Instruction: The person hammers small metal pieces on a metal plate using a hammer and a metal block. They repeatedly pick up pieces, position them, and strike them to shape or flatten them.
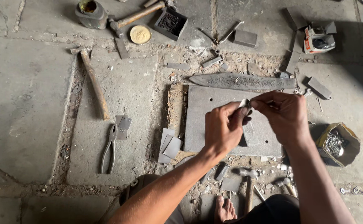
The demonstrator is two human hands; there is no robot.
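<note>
Head view, straight down, close

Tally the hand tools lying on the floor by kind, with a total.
Hammers: 4 (long wooden-handled hammer, hammer by the tin, two hammers near the foot)
Pliers: 1 (pliers)
Large blades: 1 (long metal blade)
Total: 6
The hands pinch a small metal piece, not counted.

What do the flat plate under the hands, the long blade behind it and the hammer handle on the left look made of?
Flat plate: looks like steel, dull grey and matte, with two small drilled holes. Long blade: probably raw forged iron or steel, dark, rough, unpolished. Hammer handle: apparently wood, brown, worn and dusty.
</note>
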